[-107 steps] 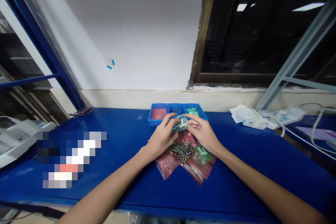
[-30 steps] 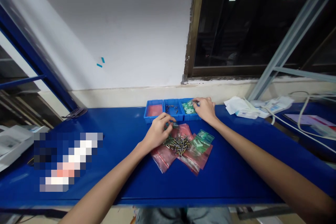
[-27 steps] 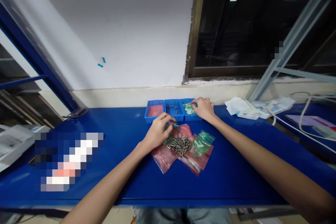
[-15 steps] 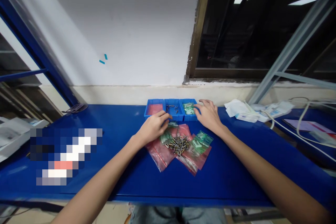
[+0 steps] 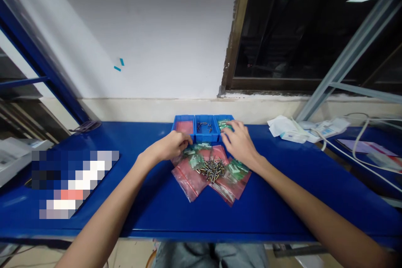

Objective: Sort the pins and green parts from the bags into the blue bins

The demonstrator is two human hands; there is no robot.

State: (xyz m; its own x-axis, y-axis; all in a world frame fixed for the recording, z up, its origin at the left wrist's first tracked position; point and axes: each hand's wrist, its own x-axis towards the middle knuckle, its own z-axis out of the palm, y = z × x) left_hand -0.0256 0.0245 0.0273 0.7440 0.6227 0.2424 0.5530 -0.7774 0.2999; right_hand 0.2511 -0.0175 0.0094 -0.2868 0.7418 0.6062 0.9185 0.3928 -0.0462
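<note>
My left hand (image 5: 174, 144) is closed with its fingers curled down, at the left edge of a pile of small bags; whatever its fingertips hold is hidden. My right hand (image 5: 240, 141) has its fingers apart, just in front of the right blue bin, with nothing visible in them. Between the hands lie pink zip bags (image 5: 190, 181), green bags with white labels (image 5: 234, 169) and a heap of metal screws (image 5: 213, 169). Behind stand three blue bins in a row: the left bin (image 5: 184, 134) holds pink bags, the middle bin (image 5: 206, 137) screws, the right one green bags (image 5: 224, 124).
White packets (image 5: 289, 130) and a pale cable (image 5: 359, 138) lie at the right. A white box (image 5: 15, 159) stands at the far left, near a blurred-out flat item (image 5: 81, 184). The blue table (image 5: 194, 222) meets a wall and a window.
My left hand has moved left, off the green bags and towards the pile's left edge. My right hand has come left and nearer, in front of the right bin. The view has shifted slightly.
</note>
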